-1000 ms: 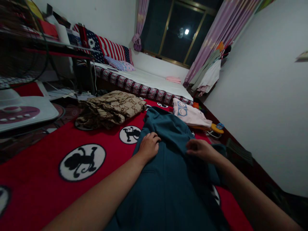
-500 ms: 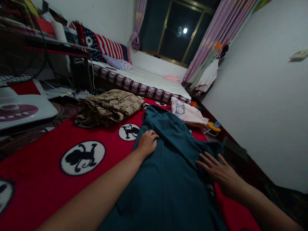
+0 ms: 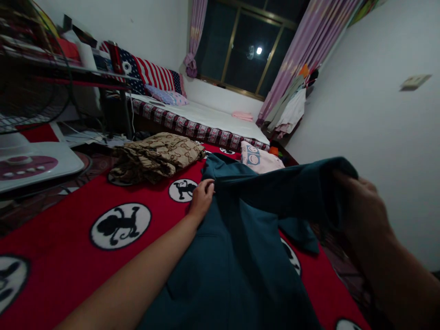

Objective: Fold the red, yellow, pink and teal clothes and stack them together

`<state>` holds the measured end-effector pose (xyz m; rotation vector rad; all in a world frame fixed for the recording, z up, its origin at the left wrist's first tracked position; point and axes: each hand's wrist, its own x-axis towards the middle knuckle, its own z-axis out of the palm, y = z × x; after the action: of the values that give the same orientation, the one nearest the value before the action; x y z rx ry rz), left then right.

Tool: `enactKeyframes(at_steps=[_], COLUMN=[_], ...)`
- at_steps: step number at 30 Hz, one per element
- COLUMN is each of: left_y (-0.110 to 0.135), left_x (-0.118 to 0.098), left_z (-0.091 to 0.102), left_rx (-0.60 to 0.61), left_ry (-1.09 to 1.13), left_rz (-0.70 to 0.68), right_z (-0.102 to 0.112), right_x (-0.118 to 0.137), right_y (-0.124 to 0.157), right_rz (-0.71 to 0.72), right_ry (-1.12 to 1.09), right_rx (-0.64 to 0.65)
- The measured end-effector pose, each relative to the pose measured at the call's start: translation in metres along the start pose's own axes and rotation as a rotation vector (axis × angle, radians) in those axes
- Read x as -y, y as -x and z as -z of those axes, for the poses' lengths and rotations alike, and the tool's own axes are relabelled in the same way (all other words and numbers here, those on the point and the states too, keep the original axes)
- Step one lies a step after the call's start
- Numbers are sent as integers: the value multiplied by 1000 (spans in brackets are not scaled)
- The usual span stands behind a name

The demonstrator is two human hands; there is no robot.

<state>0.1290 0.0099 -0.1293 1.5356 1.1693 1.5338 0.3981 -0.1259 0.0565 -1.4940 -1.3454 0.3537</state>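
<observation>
A dark teal coat (image 3: 209, 266) lies spread over a red blanket (image 3: 75, 220) printed with black monkey figures in white circles. My right hand (image 3: 367, 206) grips the cuff end of one sleeve (image 3: 292, 188) and holds it up, stretched across above the coat's right side. The other part of the sleeve side (image 3: 300, 233) rests on the blanket below. Near the coat's upper left edge, my left hand (image 3: 202, 197) pinches the fabric with bent fingers. The fingertips of my right hand are partly hidden inside the cuff.
A folded brown patterned cloth (image 3: 158, 156) lies beyond my left hand, and a folded pale pink garment (image 3: 261, 158) sits past the coat. At the left stand a fan (image 3: 30, 156) and a cluttered desk (image 3: 92, 73). A bed (image 3: 206, 114) is under the window.
My right hand has gone from lying spread on the coat to gripping a sleeve, raised up and to the right. My left hand has shifted slightly left and up.
</observation>
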Motion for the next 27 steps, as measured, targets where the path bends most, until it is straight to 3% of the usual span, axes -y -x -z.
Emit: enactKeyframes(at_steps=[2, 3, 6, 7, 8, 11, 14, 19, 24, 27], left_y=[-6, -9, -17, -18, -19, -19, -19, -19, -21, -28], left_x=[2, 3, 3, 2, 2, 3, 7, 14, 11, 7], left_z=[8, 12, 25, 27, 28, 27, 23, 20, 19, 19], left_rx=[-134, -188, -257, -248, -228, -151, -100, -108, -91, -48], left_ry=[305, 461, 791, 835, 851, 770, 632, 461, 176, -102], left_rz=[175, 263, 455, 486, 502, 467, 398, 338, 230, 74], right_z=[-10, -16, -42, -53, -66, -108, -149, -189, -192, -189], right_x=[27, 37, 52, 51, 47, 15, -33, -94, -91, -76], right_y=[11, 18, 38, 42, 43, 36, 28, 44, 65, 75], right_rz=[40, 66, 156, 177, 184, 158, 160, 259, 465, 666], right_ry=[-58, -77, -26, -10, 5, 105, 259, 308, 243, 206], right_rx=[107, 238, 836, 952, 969, 702, 464, 325, 260, 404])
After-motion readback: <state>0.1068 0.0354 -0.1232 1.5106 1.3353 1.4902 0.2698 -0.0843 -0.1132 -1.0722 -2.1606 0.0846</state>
